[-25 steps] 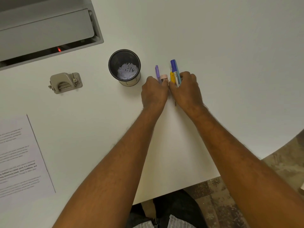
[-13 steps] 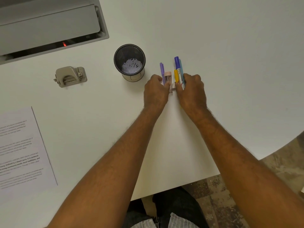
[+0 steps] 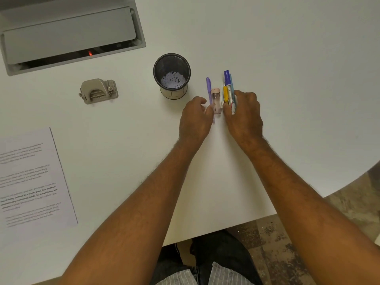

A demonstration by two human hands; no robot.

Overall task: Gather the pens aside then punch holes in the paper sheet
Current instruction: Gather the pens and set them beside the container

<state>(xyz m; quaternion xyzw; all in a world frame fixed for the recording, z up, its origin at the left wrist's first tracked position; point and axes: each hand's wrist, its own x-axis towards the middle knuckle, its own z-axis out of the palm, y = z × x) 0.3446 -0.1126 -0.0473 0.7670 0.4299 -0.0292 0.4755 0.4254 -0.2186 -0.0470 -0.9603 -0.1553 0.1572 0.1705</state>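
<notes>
Pens lie side by side, long axes pointing away from the person, between left hand, fingers curled against the purple pen, and right hand, fingers curled on the blue-yellow bundle; paper sheet far left on worktop.

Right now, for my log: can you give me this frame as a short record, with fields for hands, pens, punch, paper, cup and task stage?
left hand: curled fingers touching the lilac pen and pink tube
right hand: fingers over the bundle of pens
pens: lying parallel, right of the cup
cup: upright, white bits inside
punch: untouched, left of the cup
paper: flat at the left edge, apart from the punch
task stage: gathering pens; no punching yet
</notes>
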